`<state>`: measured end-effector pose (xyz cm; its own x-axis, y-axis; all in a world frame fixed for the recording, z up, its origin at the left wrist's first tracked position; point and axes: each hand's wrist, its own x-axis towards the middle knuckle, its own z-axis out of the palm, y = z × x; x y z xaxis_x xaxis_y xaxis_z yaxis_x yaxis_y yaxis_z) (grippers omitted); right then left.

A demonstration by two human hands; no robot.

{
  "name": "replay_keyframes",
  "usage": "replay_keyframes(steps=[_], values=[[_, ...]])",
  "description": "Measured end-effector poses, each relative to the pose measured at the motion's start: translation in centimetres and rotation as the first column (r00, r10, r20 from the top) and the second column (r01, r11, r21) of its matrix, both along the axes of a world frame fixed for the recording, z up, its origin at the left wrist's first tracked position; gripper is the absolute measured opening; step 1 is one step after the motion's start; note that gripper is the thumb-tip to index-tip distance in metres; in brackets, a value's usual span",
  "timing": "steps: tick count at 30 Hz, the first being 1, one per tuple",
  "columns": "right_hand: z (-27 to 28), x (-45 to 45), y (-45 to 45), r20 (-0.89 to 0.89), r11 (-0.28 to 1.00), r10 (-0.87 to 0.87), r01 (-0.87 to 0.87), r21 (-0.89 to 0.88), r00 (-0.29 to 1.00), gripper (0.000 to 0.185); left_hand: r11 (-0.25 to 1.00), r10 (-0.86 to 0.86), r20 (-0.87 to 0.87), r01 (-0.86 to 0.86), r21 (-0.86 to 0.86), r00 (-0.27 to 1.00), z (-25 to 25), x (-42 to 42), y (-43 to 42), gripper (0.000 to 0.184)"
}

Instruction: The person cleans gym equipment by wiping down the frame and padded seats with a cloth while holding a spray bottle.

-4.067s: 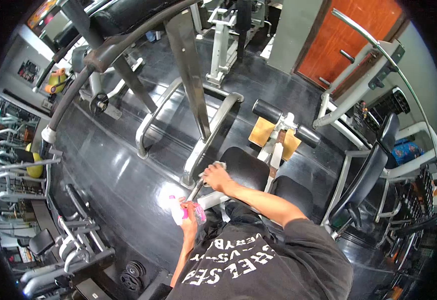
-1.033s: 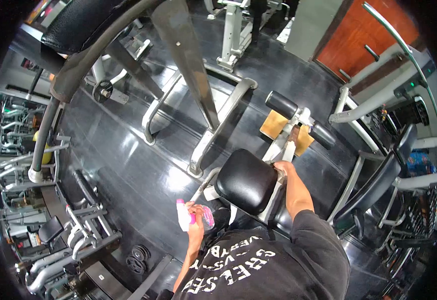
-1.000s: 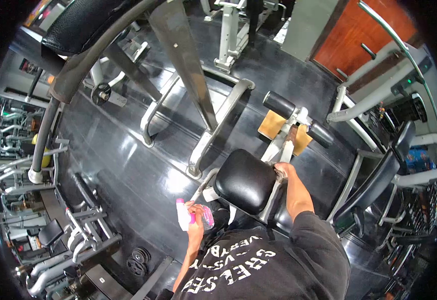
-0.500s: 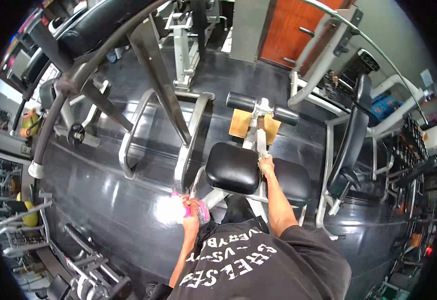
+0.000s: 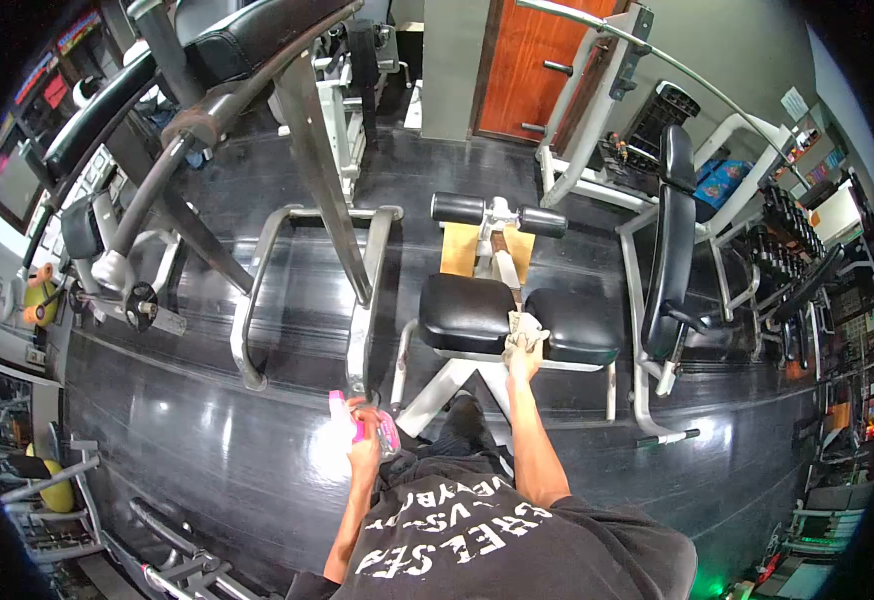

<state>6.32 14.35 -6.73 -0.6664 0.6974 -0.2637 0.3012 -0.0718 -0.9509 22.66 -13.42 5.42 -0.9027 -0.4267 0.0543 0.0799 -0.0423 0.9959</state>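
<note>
My left hand (image 5: 363, 440) is wrapped round a spray bottle (image 5: 389, 434) with a pink trigger head, held low at my left side over the floor. In my right hand (image 5: 524, 358) is a pale, bunched cloth (image 5: 525, 330), pressed against the bench at the near end of the gap between two black pads. The left pad (image 5: 467, 309) and the right pad (image 5: 575, 325) flank that hand. Beyond the cloth a light metal bar (image 5: 504, 268) runs away from me toward two black foam rollers (image 5: 458, 208).
A large machine with thick steel posts (image 5: 322, 180) stands to the left, its floor frame (image 5: 364, 330) near my left hand. An upright padded bench (image 5: 669, 265) is on the right, with dumbbell racks (image 5: 782, 240) behind it. An orange-brown door (image 5: 527, 75) is at the back.
My right hand and the cloth have moved toward me along the bar to the near edge of the pads. The view has shifted; my left hand still holds the spray bottle.
</note>
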Motion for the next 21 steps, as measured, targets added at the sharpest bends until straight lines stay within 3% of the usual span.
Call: replay_keyframes(steps=[2,3,5,7,9,10,11,13,15,17,19,21], values=[[-1.7,1.0,-1.7,-0.006,0.982,-0.065,0.065,0.179,0.998,0.054,1.000,0.002,0.012,-0.002,-0.011,1.000,0.4,0.7,-0.8,0.026],[-1.3,1.5,-3.1,0.052,0.986,-0.076,0.067,0.155,0.996,0.052,1.000,0.006,0.026,-0.006,-0.011,1.000,0.6,1.0,-0.9,0.027],[-4.2,1.7,-6.1,-0.031,0.984,-0.083,0.086,0.153,0.996,0.050,1.000,0.013,0.052,-0.012,-0.006,0.999,0.8,1.6,-1.4,0.029],[-9.0,1.4,-9.8,-0.040,0.998,-0.026,0.029,0.060,0.999,0.051,1.000,0.017,0.076,-0.017,0.001,0.997,0.9,1.9,-1.8,0.030],[-7.9,2.1,-15.0,-0.014,0.998,0.057,-0.057,-0.007,0.998,0.045,1.000,0.022,0.071,-0.022,-0.011,0.997,0.5,2.2,-2.1,0.031],[-6.3,2.3,-16.1,0.007,0.967,0.201,-0.198,-0.160,0.979,0.040,0.999,0.037,0.072,-0.035,-0.022,0.997,0.2,2.4,-2.2,0.032],[-4.5,2.6,-17.1,0.007,0.893,0.345,-0.326,-0.311,0.938,0.036,0.999,0.041,0.068,-0.040,-0.022,0.997,0.0,2.6,-2.3,0.032],[-2.4,3.1,-18.7,-0.258,0.608,0.474,-0.525,-0.595,0.842,0.029,0.999,0.052,0.047,-0.051,-0.015,0.998,0.1,2.8,-2.5,0.034],[0.2,3.2,-19.0,-0.249,0.624,0.500,-0.544,-0.561,0.830,0.028,0.997,0.071,0.044,-0.071,0.009,0.997,1.4,2.9,-2.2,0.034],[2.6,3.0,-18.1,-0.299,0.771,0.466,-0.548,-0.323,0.832,0.026,0.995,0.089,0.048,-0.091,0.037,0.995,1.4,3.3,-2.2,0.034],[5.0,2.3,-15.8,-0.152,0.815,0.580,-0.566,0.127,0.800,0.024,0.993,0.110,0.101,-0.113,0.022,0.989,0.2,3.6,-2.7,0.034],[6.2,1.1,-14.2,-0.216,0.629,0.653,-0.361,0.689,0.726,0.035,0.992,0.113,0.125,-0.119,0.043,0.986,0.0,3.5,-2.8,0.033]])
